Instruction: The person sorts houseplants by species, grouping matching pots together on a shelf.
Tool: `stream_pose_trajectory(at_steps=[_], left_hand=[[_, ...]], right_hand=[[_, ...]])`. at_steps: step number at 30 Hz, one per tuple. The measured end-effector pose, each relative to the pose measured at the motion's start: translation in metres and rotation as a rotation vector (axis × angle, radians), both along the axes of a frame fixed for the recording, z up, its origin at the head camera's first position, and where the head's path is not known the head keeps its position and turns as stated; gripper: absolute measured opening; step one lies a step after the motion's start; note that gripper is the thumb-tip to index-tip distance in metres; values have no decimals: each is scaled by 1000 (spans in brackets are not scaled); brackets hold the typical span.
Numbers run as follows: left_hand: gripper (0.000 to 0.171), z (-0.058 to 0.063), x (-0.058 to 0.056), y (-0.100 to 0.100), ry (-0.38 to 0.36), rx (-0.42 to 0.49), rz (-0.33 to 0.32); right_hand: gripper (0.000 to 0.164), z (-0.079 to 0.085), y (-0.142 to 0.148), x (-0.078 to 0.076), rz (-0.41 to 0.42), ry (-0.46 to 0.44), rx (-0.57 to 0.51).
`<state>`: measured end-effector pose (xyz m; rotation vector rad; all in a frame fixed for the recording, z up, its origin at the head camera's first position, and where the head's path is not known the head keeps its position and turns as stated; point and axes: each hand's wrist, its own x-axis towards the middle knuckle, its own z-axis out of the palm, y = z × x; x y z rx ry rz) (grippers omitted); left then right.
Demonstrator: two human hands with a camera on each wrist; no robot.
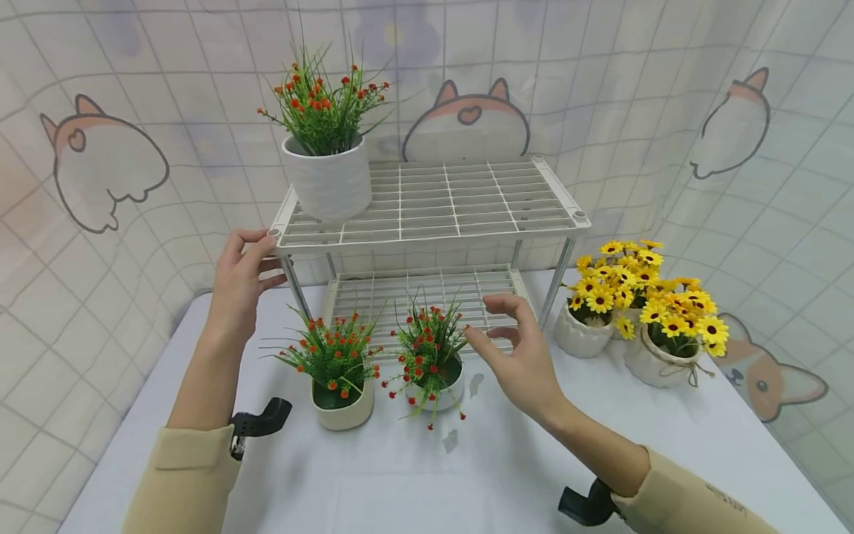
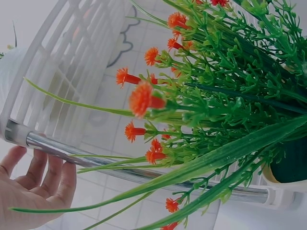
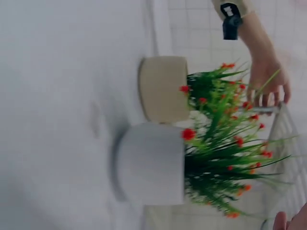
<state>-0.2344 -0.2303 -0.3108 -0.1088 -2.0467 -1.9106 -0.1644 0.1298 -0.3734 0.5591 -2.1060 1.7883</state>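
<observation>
A white two-tier wire shelf rack (image 1: 434, 200) stands on the table. My left hand (image 1: 242, 278) holds its upper left corner, with fingers at the top of the metal post (image 2: 57, 146). The right hand (image 1: 517, 356), fingers loosely curved and nothing between them, hovers just right of a red-flowered plant in a white pot (image 1: 440, 389). Left of that plant stands another with orange-red flowers in a cream pot (image 1: 343, 408). Both pots sit in front of the lower tier (image 1: 414, 285). On the upper tier's left end rests a similar plant in a larger white pot (image 1: 330, 178).
Yellow daisy-like flowers in white pots (image 1: 583, 331) are grouped to the right of the rack, one pot (image 1: 657, 363) tied with twine. A white cloth covers the table (image 1: 400, 482). Behind hangs a checked curtain (image 1: 220, 133) printed with corgis.
</observation>
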Motion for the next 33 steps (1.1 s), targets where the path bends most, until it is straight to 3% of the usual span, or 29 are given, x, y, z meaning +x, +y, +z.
stream_pose_trajectory(at_steps=[5, 8, 14, 23, 33], left_hand=[[18, 1, 1, 0, -3, -5, 1], [18, 2, 1, 0, -3, 0, 1], [17, 3, 0, 1, 2, -12, 11], [17, 3, 0, 1, 3, -7, 12], [16, 2, 0, 0, -7, 6, 3]], right_hand=[[48, -26, 13, -1, -86, -160, -82], [49, -40, 16, -2, -106, -274, -76], [52, -68, 13, -3, -56, -414, -10], [64, -94, 1, -10, 97, -473, 13], [85, -105, -14, -20, 133, -482, 35]])
